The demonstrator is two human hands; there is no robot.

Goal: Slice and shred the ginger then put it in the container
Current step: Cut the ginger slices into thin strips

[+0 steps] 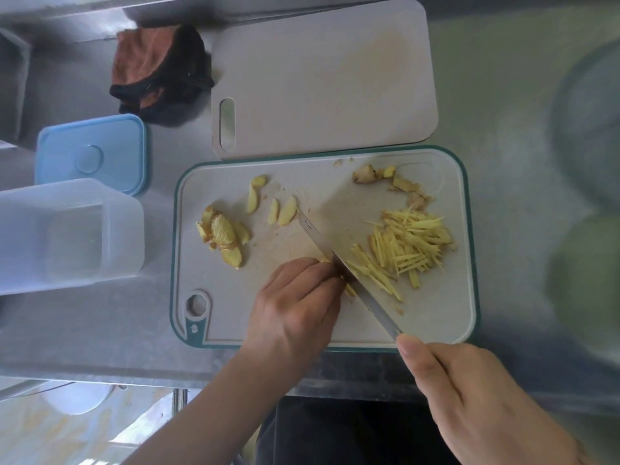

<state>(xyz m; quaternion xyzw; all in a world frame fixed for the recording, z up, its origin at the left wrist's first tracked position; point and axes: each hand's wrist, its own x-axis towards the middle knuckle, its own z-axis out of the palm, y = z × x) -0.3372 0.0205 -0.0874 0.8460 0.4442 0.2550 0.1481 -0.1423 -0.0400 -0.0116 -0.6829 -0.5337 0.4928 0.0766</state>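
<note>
The steel desk carried everything. At its far side lay a plain white cutting board, and just nearer was a green-rimmed cutting board holding the ginger. Left of that board stood a clear container, uncovered, with its blue lid behind it and a dark crumpled cloth farther back. The right hand was closed around a knife, the blade angled across the board. The left hand, fingers curled, pinned a small ginger piece against the blade. Ginger shreds were heaped right of the knife, ginger slices left, and peel scraps at the far edge.
</note>
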